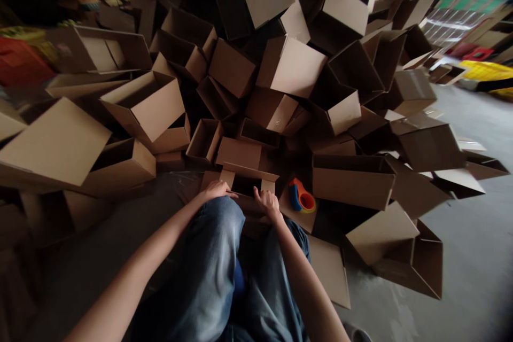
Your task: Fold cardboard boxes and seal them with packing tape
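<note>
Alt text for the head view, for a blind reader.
The person's left hand and right hand rest on the near flaps of a small open cardboard box at their knees. An orange-and-blue tape dispenser lies to its right; a heap of empty boxes rises behind.

- Piled cardboard boxes point(288, 64) close off the space ahead and on both sides; the gaps between them are narrow and dark;
- a small box point(248, 181) fills the space before the knees point(216, 235);
- a tape dispenser point(301, 197) lies just right of the right hand point(266, 202);
- bare floor point(473, 235) lies open at the far right
</note>
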Tool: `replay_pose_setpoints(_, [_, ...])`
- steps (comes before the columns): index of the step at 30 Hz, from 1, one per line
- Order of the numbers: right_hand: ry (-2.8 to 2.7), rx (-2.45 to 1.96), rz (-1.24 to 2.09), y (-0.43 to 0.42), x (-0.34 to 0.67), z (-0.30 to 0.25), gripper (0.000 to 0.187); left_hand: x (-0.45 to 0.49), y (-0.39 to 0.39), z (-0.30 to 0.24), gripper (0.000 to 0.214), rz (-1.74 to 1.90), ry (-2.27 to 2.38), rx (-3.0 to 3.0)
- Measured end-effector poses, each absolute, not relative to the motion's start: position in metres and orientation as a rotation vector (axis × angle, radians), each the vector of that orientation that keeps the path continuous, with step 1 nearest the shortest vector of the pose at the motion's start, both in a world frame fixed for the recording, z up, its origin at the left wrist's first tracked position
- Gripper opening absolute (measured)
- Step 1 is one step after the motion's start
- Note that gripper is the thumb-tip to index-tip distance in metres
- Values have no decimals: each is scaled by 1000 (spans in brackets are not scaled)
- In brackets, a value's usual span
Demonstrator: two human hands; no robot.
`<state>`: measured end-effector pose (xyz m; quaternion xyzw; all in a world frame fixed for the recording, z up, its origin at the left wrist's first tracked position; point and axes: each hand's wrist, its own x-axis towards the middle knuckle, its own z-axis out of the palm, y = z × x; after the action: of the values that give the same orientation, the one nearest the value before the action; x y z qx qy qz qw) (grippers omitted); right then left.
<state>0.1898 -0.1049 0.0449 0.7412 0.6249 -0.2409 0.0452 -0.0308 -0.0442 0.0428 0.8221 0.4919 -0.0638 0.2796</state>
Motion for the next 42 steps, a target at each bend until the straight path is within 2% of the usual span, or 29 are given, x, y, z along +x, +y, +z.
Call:
replay_pose_setpoints(10, [1937,2225,-735,-98,195,37,58,-29,-36,40,59,-200,1292,2184])
replay_pose_setpoints(20, [1954,2238,-650,-86,196,30,56,-28,-32,34,68,-175,1308,2191])
replay_pose_setpoints(28, [1993,2329,-499,-83,195,25,58,-21,-37,30,73,-1,1486,2202])
replay_pose_setpoints(36, [2051,2430,-314,-84,193,15,57,-9,-33,7,57,135,1718,2284])
replay_pose_setpoints(42, [2109,2462,-252,-79,195,2,56,-4,-32,3,44,312,1560,2526])
